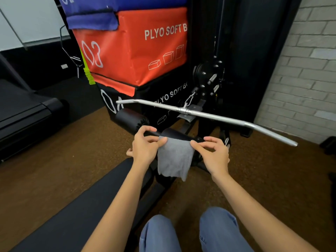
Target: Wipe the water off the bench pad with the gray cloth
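Note:
The gray cloth (173, 159) hangs in the air between my two hands, its lower edge loose. My left hand (144, 148) pinches its upper left corner with thumb and fingers. My right hand (213, 153) pinches the upper right corner. The long black bench pad (76, 210) runs from the lower left toward the middle, below and left of the cloth. No water is plain to see on the dark pad from here.
A silver cable bar (209, 116) hangs across just beyond the cloth, clipped to a black cable machine (209, 77). Black roller pads (131, 118) sit behind my hands. Stacked orange and black plyo boxes (134, 46) stand behind. My knees (189, 231) are at the bottom. Brick wall right.

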